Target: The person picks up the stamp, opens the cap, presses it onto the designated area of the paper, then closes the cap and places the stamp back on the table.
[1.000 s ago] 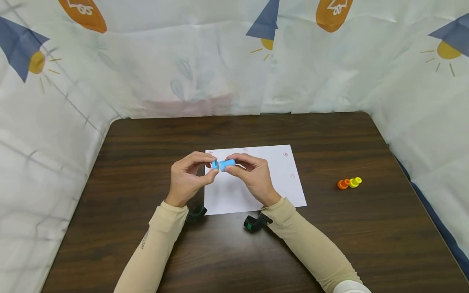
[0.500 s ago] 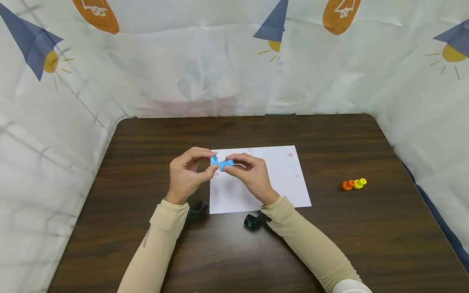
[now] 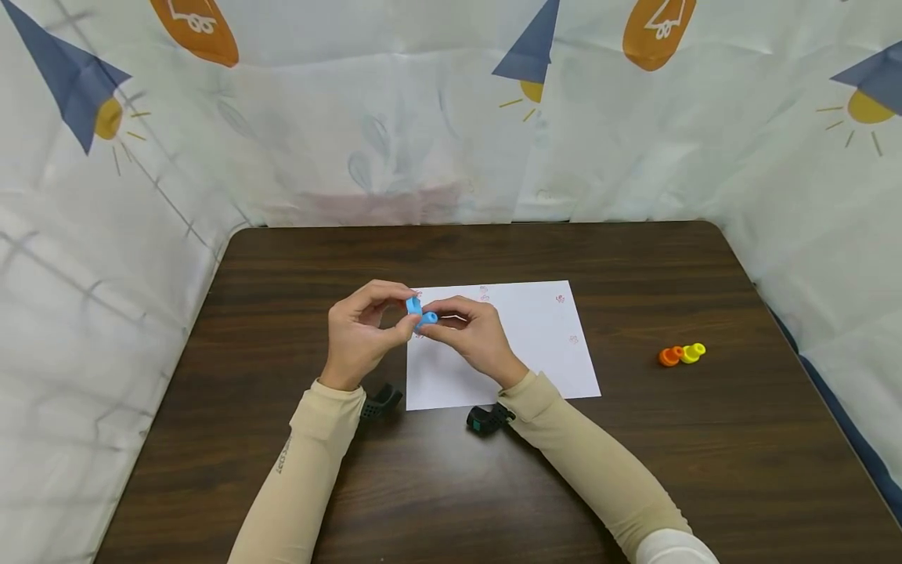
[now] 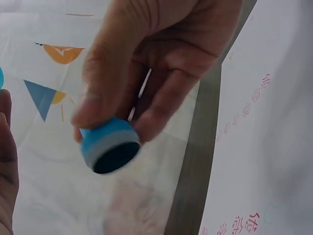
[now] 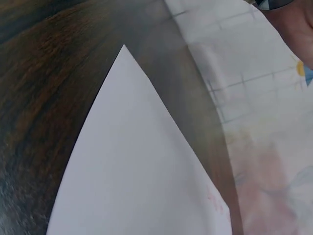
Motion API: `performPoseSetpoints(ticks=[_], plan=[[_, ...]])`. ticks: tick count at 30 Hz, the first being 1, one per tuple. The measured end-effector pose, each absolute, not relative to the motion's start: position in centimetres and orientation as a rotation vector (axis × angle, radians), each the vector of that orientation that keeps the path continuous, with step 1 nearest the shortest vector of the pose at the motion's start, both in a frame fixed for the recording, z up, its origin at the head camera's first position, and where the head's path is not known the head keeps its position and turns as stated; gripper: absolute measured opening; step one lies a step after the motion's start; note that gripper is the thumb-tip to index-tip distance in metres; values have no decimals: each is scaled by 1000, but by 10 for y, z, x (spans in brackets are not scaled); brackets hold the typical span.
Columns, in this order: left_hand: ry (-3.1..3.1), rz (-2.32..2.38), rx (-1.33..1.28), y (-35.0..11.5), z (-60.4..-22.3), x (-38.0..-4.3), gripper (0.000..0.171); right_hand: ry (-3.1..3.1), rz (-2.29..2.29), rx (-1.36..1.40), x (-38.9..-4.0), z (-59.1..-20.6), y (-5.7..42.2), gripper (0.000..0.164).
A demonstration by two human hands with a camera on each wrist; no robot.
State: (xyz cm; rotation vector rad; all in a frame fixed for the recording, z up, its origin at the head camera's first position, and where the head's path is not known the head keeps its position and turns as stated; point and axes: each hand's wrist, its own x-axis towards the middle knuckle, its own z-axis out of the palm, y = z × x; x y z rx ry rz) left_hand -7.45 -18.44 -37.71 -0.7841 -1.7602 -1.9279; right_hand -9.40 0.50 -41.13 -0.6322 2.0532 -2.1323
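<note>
Over the left part of a white paper sheet, both hands meet around two small blue pieces. My left hand pinches a blue stamp cap between thumb and fingers; in the left wrist view the dark hollow mouth of the cap faces down. Between the thumb and fingers of my right hand is a blue stamp, its narrow end toward the camera. The stamp overlaps the lower right of the cap in the head view. Only a hand's edge shows in the right wrist view.
Small red printed marks lie along the sheet's edges. An orange stamp and a yellow stamp lie together at the right of the dark wooden table. White printed curtains hang behind and at both sides.
My right hand has moved left with the blue stamp, closing in on the cap. The stamp has turned its narrow end more toward the camera. The whole head view has shifted slightly.
</note>
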Motion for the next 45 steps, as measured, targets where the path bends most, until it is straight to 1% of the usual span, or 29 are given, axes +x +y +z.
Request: performPoseSetpoints(ticks=[8,18,22,30,45], plan=[[-1810,-1909,-753,-187,-377,-76,32,2141,-1956,-595,-102,-420,0,28],[-1888,-1915,-681,-193,-382,-80,28,2195,-1800,-512,-106,-430,-4,29],[-1886,-1934,-650,-195,-384,-82,28,2264,-1730,-526,-107,-434,-6,26],[-1897,-1939,-581,-199,-387,-84,29,2361,-1595,-538,-108,-438,-6,27],[-1905,-1942,-584,-202,-389,-84,29,2460,-1433,-589,-108,-441,-7,27]])
